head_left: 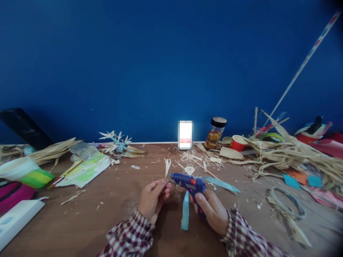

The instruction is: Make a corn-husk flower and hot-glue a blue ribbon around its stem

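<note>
My right hand grips a blue glue gun by its handle, with the nozzle pointing left. My left hand pinches a small pale piece of dried leaf cut into thin points, held upright right at the glue gun's tip. Both hands hover just above the brown wooden table. A light blue ribbon strip lies on the table between my wrists, and another light blue strip lies just right of the gun.
Dried straw and leaf scraps pile up at the right. A glass jar with a black lid and a red cup stand near the blue wall. Finished straw flowers, papers and a green-banded cup lie at the left.
</note>
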Available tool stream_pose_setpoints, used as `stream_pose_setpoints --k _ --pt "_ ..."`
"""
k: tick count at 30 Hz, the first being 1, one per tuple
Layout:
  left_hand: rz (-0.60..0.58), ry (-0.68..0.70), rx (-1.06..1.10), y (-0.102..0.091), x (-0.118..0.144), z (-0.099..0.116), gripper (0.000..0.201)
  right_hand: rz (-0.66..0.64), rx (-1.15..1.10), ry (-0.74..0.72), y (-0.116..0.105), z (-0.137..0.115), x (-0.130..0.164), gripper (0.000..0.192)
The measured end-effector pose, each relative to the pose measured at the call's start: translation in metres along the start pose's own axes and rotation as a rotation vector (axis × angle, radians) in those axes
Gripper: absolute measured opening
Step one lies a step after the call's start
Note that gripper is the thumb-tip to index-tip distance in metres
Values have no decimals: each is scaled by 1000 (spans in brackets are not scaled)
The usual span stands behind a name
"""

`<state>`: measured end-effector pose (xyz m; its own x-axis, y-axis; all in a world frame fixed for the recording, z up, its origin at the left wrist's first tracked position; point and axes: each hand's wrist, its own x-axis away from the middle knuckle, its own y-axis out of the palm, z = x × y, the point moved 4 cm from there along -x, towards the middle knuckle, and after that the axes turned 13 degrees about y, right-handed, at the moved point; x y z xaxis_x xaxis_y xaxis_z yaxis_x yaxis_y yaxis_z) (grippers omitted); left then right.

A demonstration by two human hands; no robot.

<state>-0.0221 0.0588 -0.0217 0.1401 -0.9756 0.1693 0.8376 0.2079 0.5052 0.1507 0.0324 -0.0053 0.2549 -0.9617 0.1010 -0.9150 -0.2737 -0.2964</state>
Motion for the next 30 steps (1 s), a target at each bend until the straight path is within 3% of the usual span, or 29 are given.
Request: stream_pose_setpoints --k 13,30 --pt "-15 53 -98 1 1 0 21 15 -45 5 -1 -3 1 40" --pt "-26 69 -122 0 1 -1 22 16 92 -23 -3 -6 2 39"
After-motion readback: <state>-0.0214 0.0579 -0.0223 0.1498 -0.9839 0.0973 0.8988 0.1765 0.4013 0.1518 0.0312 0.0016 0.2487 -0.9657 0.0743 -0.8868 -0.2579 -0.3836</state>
